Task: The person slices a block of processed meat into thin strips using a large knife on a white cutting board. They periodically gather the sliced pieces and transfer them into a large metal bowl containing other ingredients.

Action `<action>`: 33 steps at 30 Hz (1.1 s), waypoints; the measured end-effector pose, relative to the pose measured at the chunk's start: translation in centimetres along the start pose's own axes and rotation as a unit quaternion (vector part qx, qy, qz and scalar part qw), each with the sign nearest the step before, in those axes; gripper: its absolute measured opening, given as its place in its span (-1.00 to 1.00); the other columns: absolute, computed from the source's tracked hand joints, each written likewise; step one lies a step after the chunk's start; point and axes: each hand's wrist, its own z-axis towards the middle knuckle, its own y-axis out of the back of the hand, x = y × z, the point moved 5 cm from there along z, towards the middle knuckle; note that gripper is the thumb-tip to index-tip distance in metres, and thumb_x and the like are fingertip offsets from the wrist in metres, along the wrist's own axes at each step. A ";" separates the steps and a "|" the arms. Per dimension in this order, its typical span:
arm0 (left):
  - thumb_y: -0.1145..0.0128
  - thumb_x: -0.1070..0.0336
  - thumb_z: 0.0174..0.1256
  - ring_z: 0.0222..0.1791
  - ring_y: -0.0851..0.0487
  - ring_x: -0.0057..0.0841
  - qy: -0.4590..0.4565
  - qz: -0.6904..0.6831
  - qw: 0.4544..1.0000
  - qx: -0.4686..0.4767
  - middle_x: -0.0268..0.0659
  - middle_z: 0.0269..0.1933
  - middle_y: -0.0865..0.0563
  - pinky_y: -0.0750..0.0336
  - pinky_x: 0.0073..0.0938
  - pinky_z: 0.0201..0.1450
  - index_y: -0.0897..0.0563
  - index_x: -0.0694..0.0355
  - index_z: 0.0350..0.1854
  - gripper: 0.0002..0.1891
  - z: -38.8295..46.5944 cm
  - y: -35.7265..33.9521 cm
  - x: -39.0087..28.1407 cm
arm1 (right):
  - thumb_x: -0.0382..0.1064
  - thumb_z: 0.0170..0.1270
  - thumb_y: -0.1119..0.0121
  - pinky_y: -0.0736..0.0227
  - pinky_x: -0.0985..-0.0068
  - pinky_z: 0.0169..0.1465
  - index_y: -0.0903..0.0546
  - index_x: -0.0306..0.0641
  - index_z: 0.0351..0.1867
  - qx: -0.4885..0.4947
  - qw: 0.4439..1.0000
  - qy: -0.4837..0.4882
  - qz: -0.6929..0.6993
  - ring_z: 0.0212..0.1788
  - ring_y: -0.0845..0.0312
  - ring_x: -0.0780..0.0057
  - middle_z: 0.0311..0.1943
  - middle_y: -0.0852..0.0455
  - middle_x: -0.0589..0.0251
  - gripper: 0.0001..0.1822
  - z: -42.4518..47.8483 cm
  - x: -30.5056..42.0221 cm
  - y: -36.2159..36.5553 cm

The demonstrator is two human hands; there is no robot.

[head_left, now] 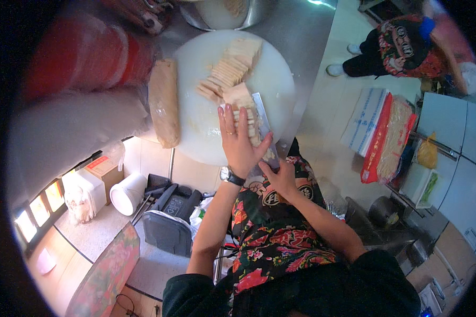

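A round white cutting board (198, 142) lies before me on a metal worktop. Fanned across it are thin rectangular slices of a pale beige food (230, 69), perhaps pressed meat or tofu. Another cut stack (250, 126) sits under my left hand (238, 142), which is laid flat with the fingers spread and wears a ring and a wristwatch. My right hand (281, 178) grips a wide-bladed kitchen knife (263, 113), its blade along the right side of that stack. The left thumb reaches over to the blade. Fingers hide the knife's handle.
A long plastic-wrapped beige log (164, 103) lies at the board's left edge. Beyond the board stands a metal bowl (214, 16). Grey bin (168, 230) and white bucket (129, 194) are below left. At right are packaged noodles (394, 138) and another person (404, 47).
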 end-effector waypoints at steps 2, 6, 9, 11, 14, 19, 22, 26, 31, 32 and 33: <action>-0.47 -0.06 0.04 0.54 -0.06 0.21 -0.016 -0.008 1.000 -0.021 0.09 0.56 -0.09 -0.09 0.11 0.51 -0.25 0.16 0.52 0.00 0.9 1.4 -2.1 | -0.01 0.27 -0.38 -0.53 0.40 -0.30 -0.68 -0.39 -0.24 -0.012 0.998 0.045 -0.030 -0.40 -0.73 0.36 -0.46 -0.78 0.09 -0.60 -0.9 2.7 2.0; -0.45 -0.05 0.06 0.54 -0.06 0.20 -0.076 -0.025 0.994 -0.070 0.09 0.56 -0.09 -0.09 0.10 0.51 -0.25 0.16 0.52 -0.02 5.5 5.1 -6.1 | -0.03 0.26 -0.40 -0.53 0.36 -0.36 -0.65 -0.42 -0.26 -0.028 0.995 0.093 -0.002 -0.43 -0.75 0.27 -0.54 -0.74 0.06 -0.60 -0.8 9.8 5.6; -0.45 -0.01 0.05 0.53 -0.08 0.21 -0.102 -0.021 0.990 -0.098 0.11 0.55 -0.12 -0.11 0.10 0.50 -0.28 0.18 0.50 -0.05 11.4 8.7 -8.9 | -0.07 0.25 -0.40 -0.51 0.33 -0.36 -0.65 -0.42 -0.30 -0.045 0.992 0.110 -0.029 -0.48 -0.71 0.26 -0.55 -0.71 0.03 -0.63 1.3 15.9 7.8; -0.46 0.07 0.00 0.50 -0.12 0.24 -0.111 -0.014 0.987 -0.115 0.13 0.52 -0.16 -0.16 0.11 0.48 -0.33 0.21 0.46 -0.08 16.2 12.2 -10.1 | -0.06 0.24 -0.39 -0.50 0.32 -0.35 -0.66 -0.41 -0.31 -0.027 0.990 0.137 0.015 -0.48 -0.71 0.24 -0.55 -0.71 0.02 -0.63 3.9 19.7 8.1; -0.42 0.11 0.00 0.49 -0.14 0.20 -0.134 0.012 0.982 -0.136 0.14 0.52 -0.16 -0.17 0.05 0.48 -0.33 0.24 0.46 -0.10 24.0 15.5 -9.7 | -0.05 0.25 -0.37 -0.52 0.26 -0.31 -0.67 -0.41 -0.30 0.035 0.992 0.118 0.019 -0.44 -0.72 0.15 -0.53 -0.73 -0.02 -0.64 8.8 27.2 8.8; -0.30 0.11 0.05 0.46 -0.23 0.12 -0.084 0.009 0.992 -0.095 0.18 0.51 -0.17 -0.19 -0.08 0.48 -0.31 0.26 0.48 -0.13 35.0 16.4 -1.9 | -0.08 0.21 -0.34 -0.57 0.25 -0.23 -0.69 -0.45 -0.35 0.129 0.984 0.120 -0.020 -0.40 -0.75 0.11 -0.48 -0.75 -0.08 -0.64 17.4 36.7 6.7; -0.29 0.09 0.05 0.47 -0.25 0.08 -0.042 0.034 0.997 -0.056 0.17 0.46 -0.29 -0.21 -0.10 0.47 -0.34 0.26 0.46 -0.15 40.5 12.8 3.0 | -0.08 0.15 -0.33 -0.59 0.26 -0.18 -0.69 -0.52 -0.42 0.113 0.986 0.115 -0.036 -0.39 -0.76 0.15 -0.48 -0.76 -0.09 -0.60 23.6 36.9 5.9; -0.29 0.09 0.04 0.45 -0.30 0.06 0.044 0.005 0.999 -0.015 0.11 0.32 -0.53 -0.24 -0.13 0.47 -0.44 0.27 0.39 -0.22 42.0 13.1 6.9 | -0.08 0.11 -0.30 -0.61 0.29 -0.14 -0.69 -0.53 -0.49 0.167 0.981 0.090 -0.032 -0.41 -0.75 0.18 -0.53 -0.76 -0.02 -0.59 24.4 39.5 6.3; -0.29 0.15 0.04 0.15 -0.62 -0.11 0.100 0.053 0.992 -0.047 0.03 0.09 -0.68 -0.46 -0.23 0.29 -0.63 0.32 0.11 -0.45 40.7 13.6 8.4 | -0.08 0.08 -0.29 -0.62 0.27 -0.10 -0.69 -0.48 -0.52 0.166 0.981 0.077 -0.064 -0.35 -0.78 0.17 -0.53 -0.76 -0.01 -0.63 25.1 39.1 9.3; -0.28 0.16 0.05 0.12 -0.63 -0.10 0.109 0.072 0.990 -0.044 0.04 0.07 -0.69 -0.48 -0.23 0.27 -0.64 0.32 0.10 -0.47 40.3 14.0 8.6 | -0.08 0.08 -0.29 -0.62 0.27 -0.12 -0.69 -0.47 -0.52 0.151 0.981 0.096 -0.074 -0.37 -0.78 0.17 -0.53 -0.76 -0.01 -0.63 25.0 39.0 10.0; -0.28 0.17 0.07 0.10 -0.65 -0.09 0.118 0.093 0.988 -0.041 0.05 0.05 -0.70 -0.49 -0.24 0.25 -0.65 0.32 0.08 -0.49 39.8 14.7 9.0 | -0.08 0.08 -0.29 -0.63 0.27 -0.14 -0.69 -0.46 -0.51 0.137 0.980 0.115 -0.083 -0.38 -0.78 0.18 -0.53 -0.76 -0.01 -0.63 24.8 38.9 10.6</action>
